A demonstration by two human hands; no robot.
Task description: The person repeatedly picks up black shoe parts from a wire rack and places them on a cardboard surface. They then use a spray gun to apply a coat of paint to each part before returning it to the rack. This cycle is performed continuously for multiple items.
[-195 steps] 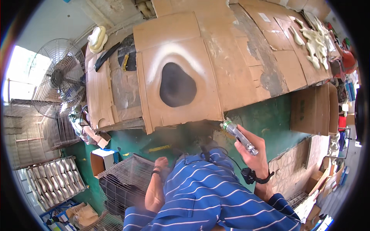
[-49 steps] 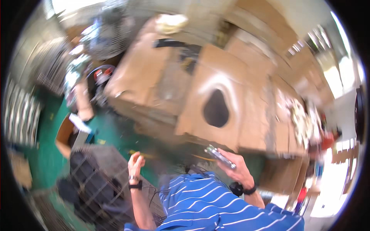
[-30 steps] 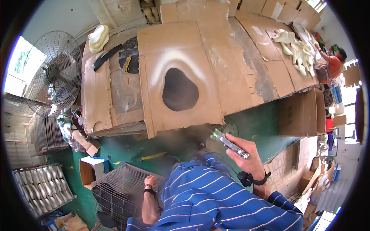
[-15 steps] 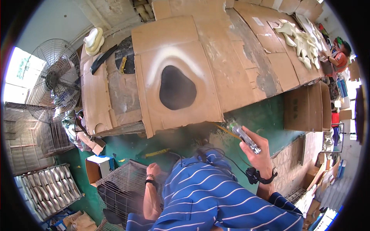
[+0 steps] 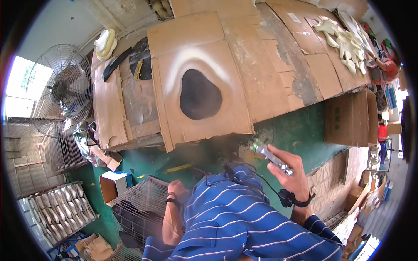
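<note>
My right hand (image 5: pixel 291 169) is wrapped round a silver spray gun (image 5: pixel 275 160) with a green part at its front end, right of the cardboard's front edge. My left hand (image 5: pixel 176 188) hangs low at my side, beside a wire cage (image 5: pixel 141 195); its fingers are curled, and what they hold, if anything, is hidden. On a cardboard sheet (image 5: pixel 174 130) ahead of me is a dark grey, rounded triangular shape (image 5: pixel 200 95); I cannot tell whether it is a piece or an opening. A white sprayed band (image 5: pixel 193 54) arches around its far end.
A long cardboard-covered table (image 5: pixel 270 104) runs to the far right, with cream moulded pieces (image 5: pixel 344 41) and another person (image 5: pixel 387 69) there. A wire fan (image 5: pixel 61 87) stands left. A large carton (image 5: pixel 348 117) sits right, and a rack of pale pads (image 5: pixel 58 213) lower left.
My right hand with the spray gun has moved slightly left and down. My left hand has stayed at about the same place. At the far right, the other person has bent lower.
</note>
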